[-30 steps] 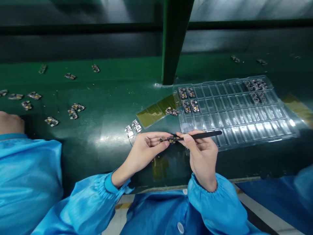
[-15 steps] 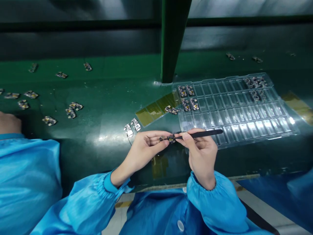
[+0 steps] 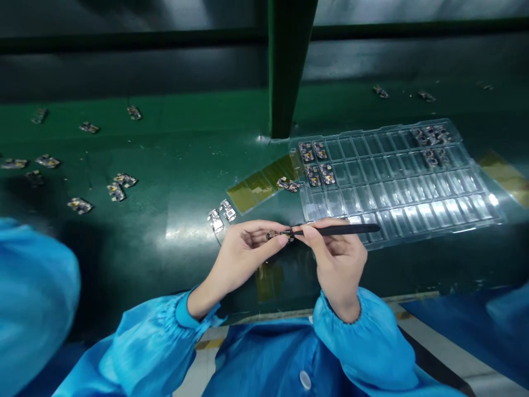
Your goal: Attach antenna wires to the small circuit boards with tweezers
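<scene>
My left hand (image 3: 243, 253) pinches a small circuit board (image 3: 269, 235) between thumb and fingers; much of the board is hidden by them. Black tweezers (image 3: 351, 229) are gripped in my right hand (image 3: 341, 264), their tips meeting the board's right end. Just beyond the hands, another circuit board (image 3: 288, 184) lies between a strip of amber film (image 3: 258, 187) and the clear tray. Two paler boards (image 3: 215, 220) rest on the green bench to the left of the film.
The clear compartment tray (image 3: 345, 207) holds boards in its left and far right cells. Loose boards (image 3: 117, 190) are scattered at left, others (image 3: 380, 92) at back right. A green post (image 3: 285, 71) rises behind. A co-worker's blue sleeve (image 3: 33, 281) is at left.
The tweezers have swung slightly flatter and my right hand has shifted a little. The co-worker's sleeve at left has moved, and their hand has left view. The view has shifted slightly.
</scene>
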The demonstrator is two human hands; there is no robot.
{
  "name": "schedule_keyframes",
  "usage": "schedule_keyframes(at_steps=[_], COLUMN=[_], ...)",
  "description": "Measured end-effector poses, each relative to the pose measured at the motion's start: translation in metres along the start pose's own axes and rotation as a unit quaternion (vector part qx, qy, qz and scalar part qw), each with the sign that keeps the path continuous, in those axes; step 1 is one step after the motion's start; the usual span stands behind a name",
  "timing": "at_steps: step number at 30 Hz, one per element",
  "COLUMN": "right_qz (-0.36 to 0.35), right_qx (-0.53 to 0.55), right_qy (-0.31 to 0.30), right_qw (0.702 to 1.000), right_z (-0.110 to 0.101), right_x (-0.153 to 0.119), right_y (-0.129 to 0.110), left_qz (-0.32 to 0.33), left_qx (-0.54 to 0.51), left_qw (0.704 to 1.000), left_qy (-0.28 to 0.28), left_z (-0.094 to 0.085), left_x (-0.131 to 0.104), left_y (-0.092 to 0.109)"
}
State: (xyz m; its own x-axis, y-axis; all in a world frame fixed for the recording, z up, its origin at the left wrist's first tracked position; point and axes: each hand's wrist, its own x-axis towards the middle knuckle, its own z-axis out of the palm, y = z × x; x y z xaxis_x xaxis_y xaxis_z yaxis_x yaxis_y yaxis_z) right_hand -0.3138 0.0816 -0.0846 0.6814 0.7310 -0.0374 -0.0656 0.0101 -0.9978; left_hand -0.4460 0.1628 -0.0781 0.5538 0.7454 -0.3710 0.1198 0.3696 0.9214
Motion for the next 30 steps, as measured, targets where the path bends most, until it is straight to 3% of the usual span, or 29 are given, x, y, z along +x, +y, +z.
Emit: schedule_keyframes(at_steps=[3,6,10,12,14,17,19,21,26,30], right_qz=[-0.046,-0.150,-0.330,-0.372,-0.356,-0.229,-0.144,-0.102,-0.079,-0.121], right_qx=[-0.024,-0.065,-0.147,-0.138,-0.098,-0.142,-0.210,-0.234,-0.209,-0.213], right_qy=[-0.004,-0.029,-0.064,-0.060,-0.053,-0.089,-0.135,-0.165,-0.186,-0.199], right_qw=[0.999,0.986,0.930,0.916,0.928,0.959,0.958,0.953,0.957,0.949], right_z=[0.003,0.003,-0.006,-0.011,-0.014,-0.012,-0.008,-0.004,-0.001,-0.001], right_x=[-0.005,-0.010,-0.016,-0.018,-0.020,-0.021,-0.021,-0.020,-0.018,-0.018], right_y=[0.000,0.001,0.001,0.001,0.001,0.001,0.001,0.000,0.001,0.005], left_qz=[0.029,0.042,0.052,0.055,0.060,0.071,0.074,0.079,0.100,0.099], left_qx=[-0.019,-0.063,-0.091,-0.095,-0.095,-0.092,-0.093,-0.091,-0.063,-0.048], left_qw=[0.999,0.996,0.993,0.992,0.992,0.992,0.992,0.992,0.993,0.993], left_qy=[0.030,0.038,0.048,0.057,0.061,0.056,0.041,0.025,0.018,0.036], left_z=[0.001,0.002,0.001,0.000,-0.001,-0.002,-0.002,-0.002,-0.001,-0.001], left_x=[0.002,0.002,-0.001,-0.002,-0.001,0.000,-0.001,-0.002,-0.004,-0.005], left_y=[-0.005,-0.007,-0.004,-0.002,-0.001,-0.001,-0.002,-0.002,-0.002,-0.002])
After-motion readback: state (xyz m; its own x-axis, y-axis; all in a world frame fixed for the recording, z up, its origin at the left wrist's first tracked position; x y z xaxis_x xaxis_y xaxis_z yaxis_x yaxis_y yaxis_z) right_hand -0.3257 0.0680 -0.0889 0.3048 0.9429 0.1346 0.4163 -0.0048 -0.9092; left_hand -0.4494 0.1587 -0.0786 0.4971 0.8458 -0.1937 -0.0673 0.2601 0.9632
